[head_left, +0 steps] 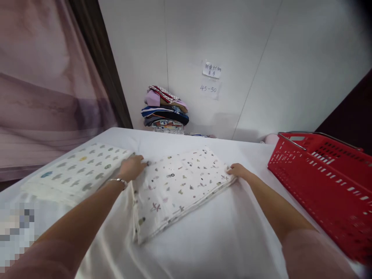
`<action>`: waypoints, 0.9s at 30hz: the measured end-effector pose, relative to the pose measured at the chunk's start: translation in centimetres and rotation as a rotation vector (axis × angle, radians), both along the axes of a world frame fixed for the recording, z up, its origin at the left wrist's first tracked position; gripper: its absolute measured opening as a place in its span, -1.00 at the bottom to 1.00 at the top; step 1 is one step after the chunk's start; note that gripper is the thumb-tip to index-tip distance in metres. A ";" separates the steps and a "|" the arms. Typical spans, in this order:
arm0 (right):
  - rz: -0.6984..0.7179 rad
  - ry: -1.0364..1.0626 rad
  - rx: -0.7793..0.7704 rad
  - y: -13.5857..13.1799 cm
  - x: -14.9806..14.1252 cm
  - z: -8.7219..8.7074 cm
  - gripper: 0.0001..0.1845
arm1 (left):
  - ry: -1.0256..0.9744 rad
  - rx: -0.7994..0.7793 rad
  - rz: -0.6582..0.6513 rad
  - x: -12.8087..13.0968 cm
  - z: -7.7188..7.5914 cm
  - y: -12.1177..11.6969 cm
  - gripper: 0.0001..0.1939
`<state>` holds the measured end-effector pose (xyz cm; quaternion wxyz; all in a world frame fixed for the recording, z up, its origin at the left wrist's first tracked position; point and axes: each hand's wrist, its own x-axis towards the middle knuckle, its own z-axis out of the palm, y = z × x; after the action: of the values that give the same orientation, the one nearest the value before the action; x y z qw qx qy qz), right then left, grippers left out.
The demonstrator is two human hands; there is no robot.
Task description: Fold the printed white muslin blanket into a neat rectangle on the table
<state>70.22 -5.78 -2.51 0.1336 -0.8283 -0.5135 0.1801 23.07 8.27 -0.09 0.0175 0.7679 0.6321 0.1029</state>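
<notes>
A folded white cloth (180, 182) with small scattered prints lies at a slant on the white-covered table, its layered edges facing me. My right hand (238, 171) is closed on the cloth's right corner, thumb and fingers pinching the layers. At the far left side of the same cloth, my left hand (132, 167) has its fingers closed at the edge; the fingertips are partly hidden. Close by on the left rests another folded white cloth (87, 164) with grey cloud-like shapes and a few coloured ones. My left forearm passes in front of part of it.
A red perforated basket (319, 178) with metal handles stands on the right. Behind the far table edge (186, 136) rises a stack of folded fabrics (165, 110) against the pale wall. Two paper notes (210, 79) hang there. A pink curtain (52, 85) drapes at the left.
</notes>
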 end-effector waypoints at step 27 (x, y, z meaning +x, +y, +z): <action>-0.357 0.470 0.372 -4.2 -3.3 -2.0 -0.28 | -0.185 -0.222 0.144 4.6 -1.5 -0.5 -0.50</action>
<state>66.90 -10.03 -4.49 0.4262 -0.8023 -0.3399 0.2432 27.66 7.80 -1.62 0.1532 0.7011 0.6887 0.1038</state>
